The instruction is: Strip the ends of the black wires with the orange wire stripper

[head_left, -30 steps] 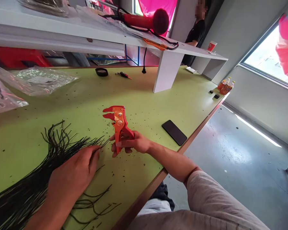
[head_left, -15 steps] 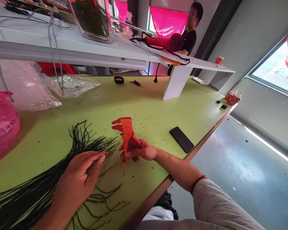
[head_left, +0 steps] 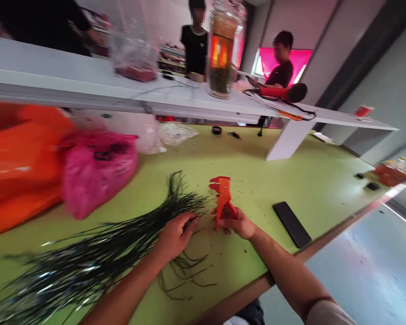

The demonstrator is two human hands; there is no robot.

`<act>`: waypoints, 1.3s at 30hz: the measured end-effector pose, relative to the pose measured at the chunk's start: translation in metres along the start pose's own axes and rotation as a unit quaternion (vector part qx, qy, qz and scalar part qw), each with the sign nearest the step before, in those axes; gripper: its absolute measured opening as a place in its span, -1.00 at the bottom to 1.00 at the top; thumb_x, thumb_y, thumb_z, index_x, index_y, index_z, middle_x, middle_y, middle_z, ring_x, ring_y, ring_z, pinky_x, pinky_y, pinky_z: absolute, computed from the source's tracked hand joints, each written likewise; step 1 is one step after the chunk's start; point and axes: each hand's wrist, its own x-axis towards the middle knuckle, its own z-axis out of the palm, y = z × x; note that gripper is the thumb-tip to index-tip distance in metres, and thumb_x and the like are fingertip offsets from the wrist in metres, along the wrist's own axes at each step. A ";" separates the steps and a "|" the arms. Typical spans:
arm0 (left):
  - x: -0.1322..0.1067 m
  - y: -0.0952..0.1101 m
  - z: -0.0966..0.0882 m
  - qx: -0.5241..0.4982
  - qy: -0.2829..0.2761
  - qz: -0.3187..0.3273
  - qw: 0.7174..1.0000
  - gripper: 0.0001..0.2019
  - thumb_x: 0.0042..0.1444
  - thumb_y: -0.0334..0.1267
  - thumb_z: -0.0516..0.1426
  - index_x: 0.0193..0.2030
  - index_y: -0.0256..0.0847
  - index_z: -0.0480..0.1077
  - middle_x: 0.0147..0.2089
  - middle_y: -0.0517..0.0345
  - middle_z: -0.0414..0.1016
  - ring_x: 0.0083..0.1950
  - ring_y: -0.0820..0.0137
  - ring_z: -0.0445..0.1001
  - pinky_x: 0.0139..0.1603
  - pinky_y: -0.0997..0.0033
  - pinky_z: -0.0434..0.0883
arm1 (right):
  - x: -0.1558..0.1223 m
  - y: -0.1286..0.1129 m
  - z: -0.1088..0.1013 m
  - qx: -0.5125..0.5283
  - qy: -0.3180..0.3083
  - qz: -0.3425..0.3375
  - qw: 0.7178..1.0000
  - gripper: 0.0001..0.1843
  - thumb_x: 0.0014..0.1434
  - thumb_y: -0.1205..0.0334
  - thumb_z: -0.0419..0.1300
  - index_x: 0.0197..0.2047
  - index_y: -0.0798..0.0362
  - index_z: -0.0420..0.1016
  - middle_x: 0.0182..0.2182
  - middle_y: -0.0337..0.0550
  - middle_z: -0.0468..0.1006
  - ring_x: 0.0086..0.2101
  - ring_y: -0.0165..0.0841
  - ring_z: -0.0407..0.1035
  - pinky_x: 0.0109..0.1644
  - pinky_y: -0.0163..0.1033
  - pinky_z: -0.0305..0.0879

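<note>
The green table (head_left: pixel 325 180) fills most of the view, which has swung left since the half-second-earlier picture. The white shelf (head_left: pixel 71 74) crosses behind it, and a person in black (head_left: pixel 194 49) now shows beyond it, left of the glass jar. An orange bag (head_left: pixel 23 162) has come into view at the far left. The bundle of black wires (head_left: pixel 122 243) lies across the table in front, more of its length showing than before. The pink bag (head_left: pixel 98 176), earlier cut off by the edge, now shows whole beside the orange one. The glass jar (head_left: pixel 221 58) on the shelf also shows in full.

The left hand (head_left: pixel 174 237) remains at the wire ends, thumb and forefinger tips brought together; whether a single wire is between them cannot be told. The right hand (head_left: pixel 243 223) still has its fingers wrapped around the handles of the red-orange tool (head_left: pixel 224 192), upright just beyond the wire tips, its jaws parted. The phone (head_left: pixel 292 224) lies near the table's edge, as before.
</note>
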 end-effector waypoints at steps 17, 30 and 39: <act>-0.002 -0.009 -0.011 -0.317 0.074 -0.140 0.935 -0.53 0.16 0.24 0.37 -0.24 -0.21 0.60 -0.51 0.25 0.41 -0.42 0.42 0.37 -0.31 0.38 0.40 | -0.009 -0.022 -0.004 -0.095 -0.129 0.063 0.985 -0.37 0.25 -0.04 0.50 0.22 0.17 0.53 -0.20 0.05 0.71 -0.28 -0.28 0.58 -0.43 -0.31 0.23; 0.002 0.006 -0.010 -0.400 0.114 -0.203 0.887 -0.43 -0.16 0.25 0.52 -0.30 -0.23 0.56 -0.50 0.28 0.36 -0.51 0.52 0.21 -0.49 0.45 0.22 | -0.010 -0.015 -0.001 -0.124 -0.143 0.088 0.978 -0.26 0.20 -0.16 0.54 0.26 0.12 0.54 -0.19 -0.04 0.66 -0.37 -0.39 0.45 -0.39 -0.31 0.41; 0.006 0.010 -0.014 -0.380 0.140 -0.190 0.894 -0.59 -0.12 0.07 0.48 -0.32 -0.20 0.55 -0.53 0.29 0.36 -0.55 0.53 0.19 -0.52 0.45 0.09 | -0.012 -0.022 0.006 -0.079 -0.143 0.101 0.981 -0.26 0.22 -0.08 0.54 0.31 0.17 0.53 -0.23 -0.04 0.65 -0.34 -0.35 0.49 -0.45 -0.35 0.27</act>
